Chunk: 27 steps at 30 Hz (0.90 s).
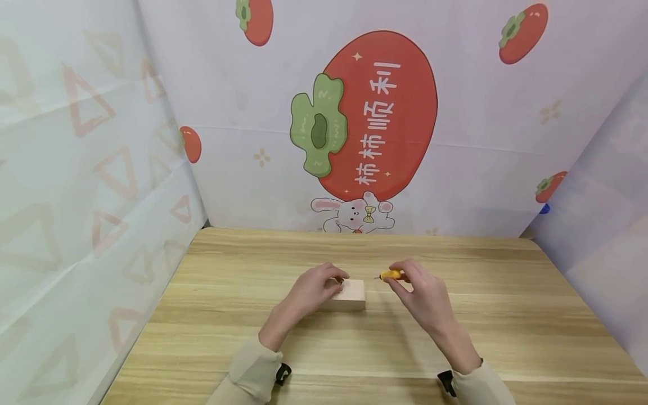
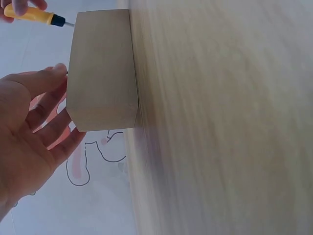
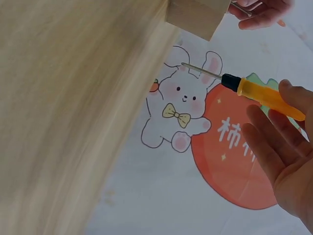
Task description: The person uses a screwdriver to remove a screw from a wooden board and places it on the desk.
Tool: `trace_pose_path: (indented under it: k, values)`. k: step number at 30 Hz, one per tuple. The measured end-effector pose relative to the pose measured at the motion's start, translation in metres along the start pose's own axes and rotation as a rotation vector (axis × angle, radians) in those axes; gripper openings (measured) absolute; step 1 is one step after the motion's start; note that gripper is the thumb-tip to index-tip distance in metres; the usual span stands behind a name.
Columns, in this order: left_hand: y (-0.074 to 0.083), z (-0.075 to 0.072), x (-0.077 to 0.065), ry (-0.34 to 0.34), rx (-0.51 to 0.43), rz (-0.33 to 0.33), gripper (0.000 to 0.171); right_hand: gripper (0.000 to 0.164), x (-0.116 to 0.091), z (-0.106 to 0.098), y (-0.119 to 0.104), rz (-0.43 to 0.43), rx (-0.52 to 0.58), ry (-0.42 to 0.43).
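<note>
A pale wooden block (image 1: 348, 304) lies on the table, and my left hand (image 1: 316, 287) is at its top face. Thumb and fingertips there pinch a small metal screw (image 3: 242, 9), which stands out from the block in the right wrist view. Only a dark speck of it shows between thumb and block in the left wrist view. My right hand (image 1: 422, 292) grips a screwdriver (image 3: 266, 98) by its yellow handle. Its thin metal shaft points left toward the block, and in the head view its tip is apart from the block's right end.
The wood-grain table (image 1: 374, 360) spreads around the block. Behind it hangs a white cloth (image 1: 238, 185) printed with persimmons and a rabbit. Cloth side walls stand at left and right. Each wrist wears a black strap mount (image 1: 283, 373).
</note>
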<state>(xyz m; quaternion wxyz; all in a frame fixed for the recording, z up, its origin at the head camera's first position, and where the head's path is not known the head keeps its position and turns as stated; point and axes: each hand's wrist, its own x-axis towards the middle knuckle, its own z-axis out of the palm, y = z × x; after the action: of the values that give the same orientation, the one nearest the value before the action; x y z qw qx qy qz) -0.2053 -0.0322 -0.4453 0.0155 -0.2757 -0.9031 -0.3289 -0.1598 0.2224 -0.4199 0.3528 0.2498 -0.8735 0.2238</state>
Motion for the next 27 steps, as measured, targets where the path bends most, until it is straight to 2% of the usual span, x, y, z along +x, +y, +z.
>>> trace_pose_path:
  k: [5, 9, 14, 18, 24, 27]
  values:
    - [0.002, 0.0, 0.002, 0.003, 0.049, 0.016, 0.013, 0.036, -0.009, 0.001, 0.006, -0.017, -0.102, -0.032]
    - [0.004, 0.0, 0.004, 0.025, 0.075, 0.025, 0.012, 0.036, -0.015, 0.002, 0.006, 0.005, -0.174, -0.123]
    - [0.006, 0.002, 0.005, 0.071, 0.097, 0.046, 0.011, 0.028, -0.021, 0.001, 0.002, 0.032, -0.218, -0.242]
    - [0.006, 0.004, 0.005, 0.11, 0.103, 0.042, 0.006, 0.024, -0.023, -0.001, -0.003, 0.077, -0.245, -0.394]
    - [0.005, 0.005, 0.004, 0.145, 0.087, 0.011, 0.006, 0.03, -0.026, -0.003, -0.009, 0.233, -0.234, -0.657]
    - [0.005, 0.005, 0.004, 0.142, 0.076, 0.003, 0.006, 0.03, -0.028, -0.003, -0.01, 0.267, -0.225, -0.732]
